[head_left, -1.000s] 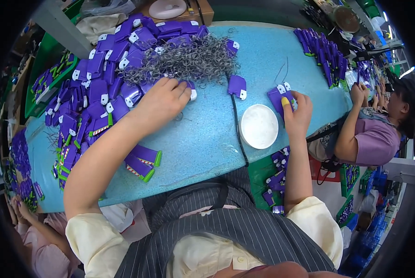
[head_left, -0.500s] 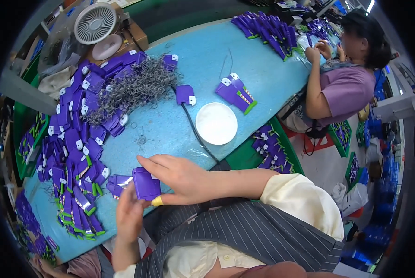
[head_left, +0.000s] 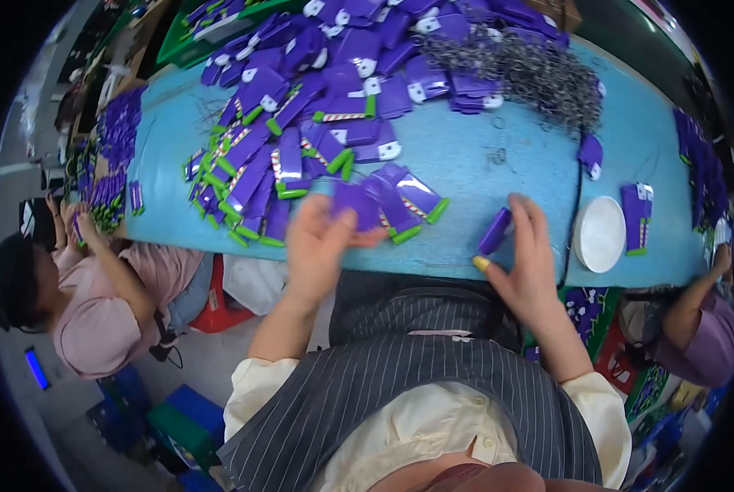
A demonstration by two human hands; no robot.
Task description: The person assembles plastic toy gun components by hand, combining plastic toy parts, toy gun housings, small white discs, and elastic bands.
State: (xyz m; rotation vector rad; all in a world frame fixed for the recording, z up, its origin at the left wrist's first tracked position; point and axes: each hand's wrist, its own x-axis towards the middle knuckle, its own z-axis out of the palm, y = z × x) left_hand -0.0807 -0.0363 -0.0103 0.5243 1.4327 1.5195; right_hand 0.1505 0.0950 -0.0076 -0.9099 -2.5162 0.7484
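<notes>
My left hand [head_left: 322,246] is at the table's near edge, somewhat blurred, its fingers closed on a flat purple plastic piece [head_left: 354,205]. Just beyond it lie purple pieces with green ends [head_left: 416,199] and a red-and-white striped edge. To the right, my right hand [head_left: 532,258] has a yellow cover on the thumb tip. A small purple plastic case [head_left: 495,231], seen edge-on, is held between that thumb and the fingers. The fingers partly hide it.
A large heap of purple pieces [head_left: 326,74] spreads across the blue table [head_left: 457,164]. Grey metal rings [head_left: 522,74] are piled at the far right. A white bowl [head_left: 600,234] stands right of a black cable [head_left: 578,197]. People sit at left [head_left: 96,303] and right [head_left: 703,336].
The view has swung left, bringing a second person into sight. My hands, formerly together at one purple case, are now apart. The left one holds a separate purple piece beside the heap.
</notes>
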